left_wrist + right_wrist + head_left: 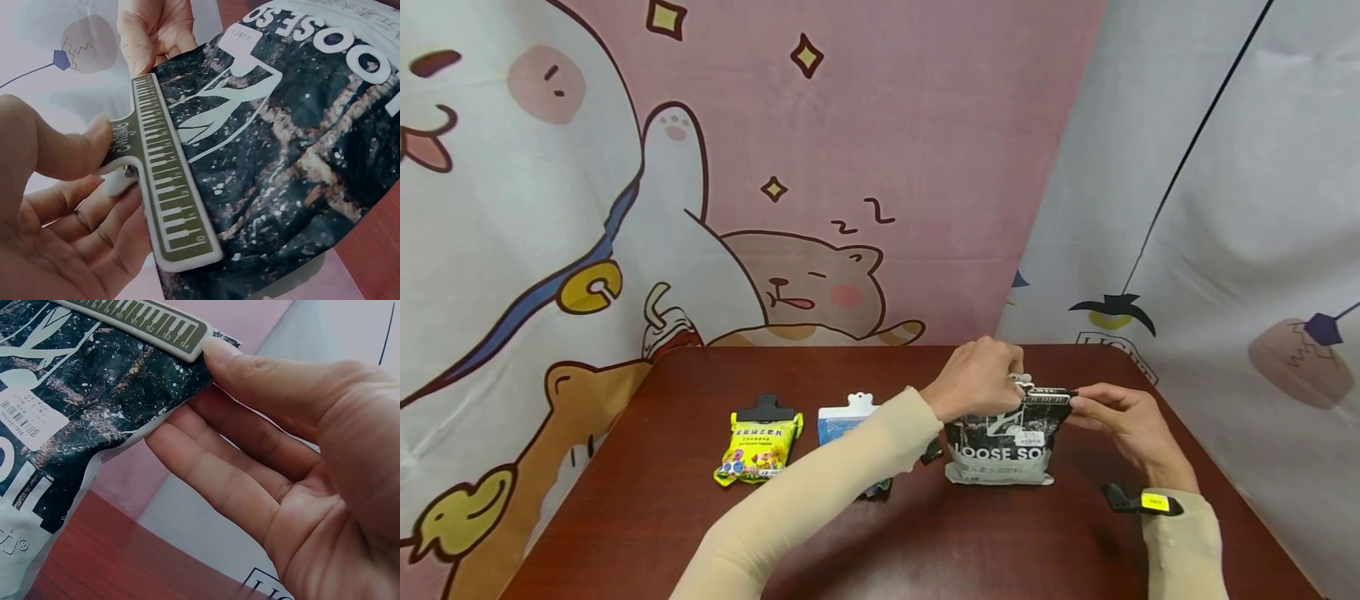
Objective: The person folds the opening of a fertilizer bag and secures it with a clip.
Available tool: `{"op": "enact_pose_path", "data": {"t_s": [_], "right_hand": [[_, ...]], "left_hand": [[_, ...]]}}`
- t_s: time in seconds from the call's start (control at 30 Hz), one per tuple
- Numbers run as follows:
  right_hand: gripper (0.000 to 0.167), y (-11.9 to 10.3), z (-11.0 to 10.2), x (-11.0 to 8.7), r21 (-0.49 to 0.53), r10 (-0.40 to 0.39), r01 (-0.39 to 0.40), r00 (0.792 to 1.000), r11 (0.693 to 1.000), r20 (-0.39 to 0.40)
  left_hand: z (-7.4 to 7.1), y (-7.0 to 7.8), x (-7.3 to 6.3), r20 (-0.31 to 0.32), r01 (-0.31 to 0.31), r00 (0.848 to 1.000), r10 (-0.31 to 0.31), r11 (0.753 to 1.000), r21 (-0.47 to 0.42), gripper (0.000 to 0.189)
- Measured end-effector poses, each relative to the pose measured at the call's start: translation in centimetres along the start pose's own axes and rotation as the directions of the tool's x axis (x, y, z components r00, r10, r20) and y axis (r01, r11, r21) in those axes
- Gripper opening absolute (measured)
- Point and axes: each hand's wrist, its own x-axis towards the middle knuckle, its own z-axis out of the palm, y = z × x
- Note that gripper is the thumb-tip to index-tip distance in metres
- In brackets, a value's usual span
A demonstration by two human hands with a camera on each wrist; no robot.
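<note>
A black and pale bag point(1000, 458) marked "LOOSE SO" stands upright on the right half of the table. Across its top edge sits a clip point(172, 181) with a piano-key pattern and a scale. My left hand point(977, 379) pinches the clip's handle, thumb on the front lever and fingers behind, as the left wrist view shows. At the bag's top right corner, my right hand point(1127, 425) pinches the film close to the clip's end; its thumb point(244, 369) is in front and the fingers go behind the bag.
On the brown table point(647, 500), a yellow bag point(760, 450) with a black clip point(766, 412) lies to the left. Beside it, a blue bag point(835, 428) with a white clip point(857, 407) is partly hidden by my left sleeve point(820, 492). A printed curtain point(925, 167) hangs behind the table.
</note>
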Motion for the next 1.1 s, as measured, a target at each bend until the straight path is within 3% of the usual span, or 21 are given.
{"op": "enact_pose_path", "data": {"t_s": [0.23,0.4,0.6,0.73,0.93,1.1], "right_hand": [[0.019,0.1,0.0,0.1,-0.007,-0.017,0.017,1.0,1.0,0.02],[0.021,0.1,0.1,0.1,-0.05,-0.052,0.054,0.998,0.997,0.042],[0.024,0.0,0.2,0.1,-0.154,-0.05,0.055,0.998,0.987,0.035],[0.024,0.0,0.4,0.1,-0.168,-0.045,0.049,0.999,0.985,0.028],[0.026,0.0,0.5,0.1,-0.151,-0.039,0.044,0.998,0.988,0.04],[0.026,0.0,0.6,0.1,-0.091,-0.028,0.032,0.998,0.995,0.048]], "left_hand": [[-0.4,-0.1,0.0,0.056,0.014,0.998,-0.011,0.999,-0.042,0.009],[-0.8,-0.8,0.0,0.125,0.061,0.991,-0.038,0.981,-0.186,0.011],[-1.0,-2.5,-0.1,0.202,0.134,0.978,-0.055,0.906,-0.402,0.019],[-1.3,-3.8,-0.5,0.238,0.159,0.97,-0.043,0.855,-0.494,0.021],[-1.2,-5.8,-1.5,0.241,0.188,0.969,-0.055,0.795,-0.576,0.021],[-0.2,-7.2,-3.1,0.221,0.228,0.969,-0.108,0.736,-0.638,0.025]]}}
